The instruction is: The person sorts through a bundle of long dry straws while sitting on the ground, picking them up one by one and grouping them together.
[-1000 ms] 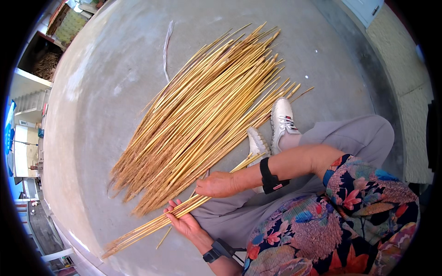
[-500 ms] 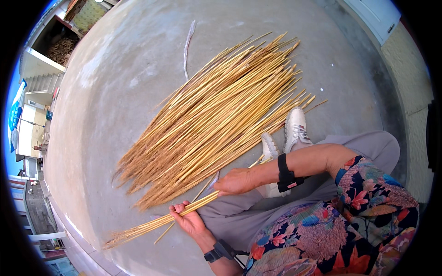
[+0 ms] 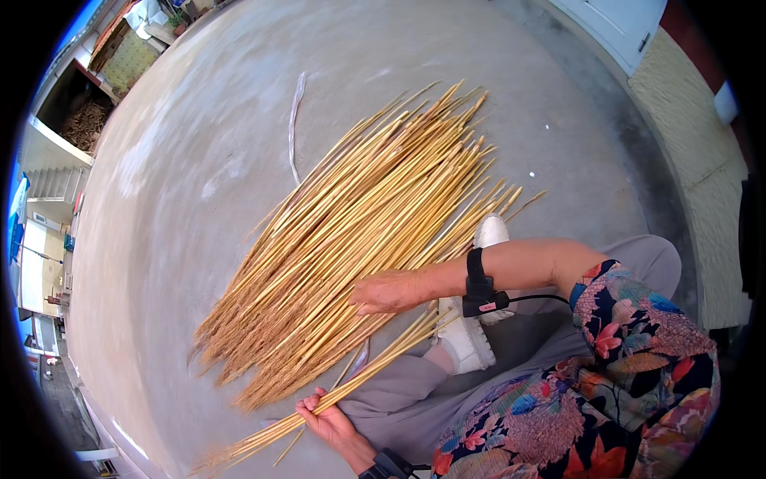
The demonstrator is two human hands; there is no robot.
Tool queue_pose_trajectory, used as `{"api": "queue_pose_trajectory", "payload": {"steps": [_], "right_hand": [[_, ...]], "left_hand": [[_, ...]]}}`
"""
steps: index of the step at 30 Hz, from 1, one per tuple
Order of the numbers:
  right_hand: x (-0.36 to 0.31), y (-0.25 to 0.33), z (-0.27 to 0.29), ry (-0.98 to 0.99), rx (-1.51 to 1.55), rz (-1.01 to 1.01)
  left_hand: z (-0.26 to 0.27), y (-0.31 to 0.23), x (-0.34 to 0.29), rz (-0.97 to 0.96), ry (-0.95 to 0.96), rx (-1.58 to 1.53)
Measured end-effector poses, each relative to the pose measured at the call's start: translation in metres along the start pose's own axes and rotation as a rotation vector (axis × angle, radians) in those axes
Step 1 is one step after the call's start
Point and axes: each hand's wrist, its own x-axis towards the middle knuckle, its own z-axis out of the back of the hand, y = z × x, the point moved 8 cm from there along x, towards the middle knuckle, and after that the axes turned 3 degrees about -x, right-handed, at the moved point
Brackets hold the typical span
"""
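A broad pile of dried broomcorn stalks (image 3: 383,207) lies slanted on the concrete, its brushy brown heads at the lower left and its cut ends at the upper right. My left hand (image 3: 323,417) is closed around a thin bundle of broomcorn stalks (image 3: 379,357), which crosses my lower leg toward my shoe. My right hand (image 3: 388,292) lies over the near side of the pile, fingers curled down and pressed together among the stalks. Whatever is between those fingertips is hidden. A whitish plastic strip (image 3: 363,355) and a loose stalk show under the held bundle.
A long pale plastic strip (image 3: 296,128) lies beyond the pile. My white shoes (image 3: 465,343) are against its near right side. A wall base (image 3: 678,120) runs along the right, with a pale door (image 3: 610,32). Steps (image 3: 56,184) stand far left.
My right hand has left the held bundle and moved up onto the pile. The left hand still grips the bundle, whose far ends now show. The whole view has shifted slightly.
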Motion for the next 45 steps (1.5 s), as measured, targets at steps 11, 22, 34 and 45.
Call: {"api": "queue_pose_trajectory", "payload": {"steps": [11, 22, 34, 45], "right_hand": [[-0.002, -0.119, 0.083, -0.285, -0.602, -0.478], [-0.027, -0.109, 0.064, -0.446, -0.773, -0.247], [-0.043, -0.096, 0.026, -0.306, -0.752, -0.208], [-0.050, -0.097, 0.016, -0.270, -0.654, -0.240]], "left_hand": [[0.004, -0.007, -0.007, 0.029, 0.011, 0.012], [-0.047, 0.000, -0.034, -0.011, -0.249, 0.133], [-0.025, -0.002, -0.023, 0.046, -0.179, 0.069], [-0.009, -0.008, -0.015, 0.055, -0.132, 0.223]]}}
